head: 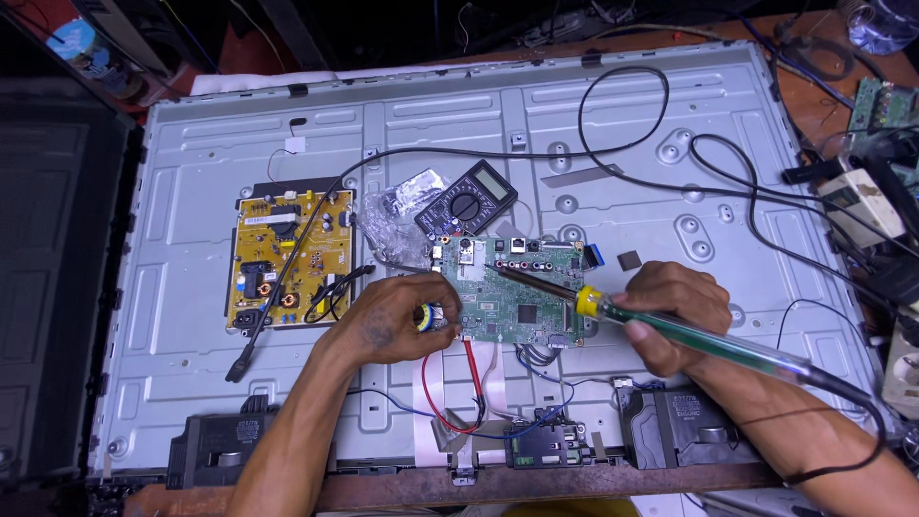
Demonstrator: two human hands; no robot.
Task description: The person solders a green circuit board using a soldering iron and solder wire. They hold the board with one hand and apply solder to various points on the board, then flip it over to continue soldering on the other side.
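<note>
Grey metal back panel (pixel 191 316) flat on the bench, carrying yellow power board (pixel 287 258) at left and green main board (pixel 512 287) at centre. Black multimeter (pixel 466 198) just above the green board. Right hand (pixel 675 311) wrapped tight round green-handled soldering iron (pixel 670 330), tip on the green board. Left hand (pixel 402 321) pinching small solder spool (pixel 426 316) at the board's left edge.

Brown wooden bench (pixel 536 483) carries grey metal TV back panel (pixel 191 316); on panel: yellow power board (pixel 287 263), green main board (pixel 517 292), black multimeter (pixel 466 206), clear plastic bag (pixel 392 225), black cables (pixel 622 96)
</note>
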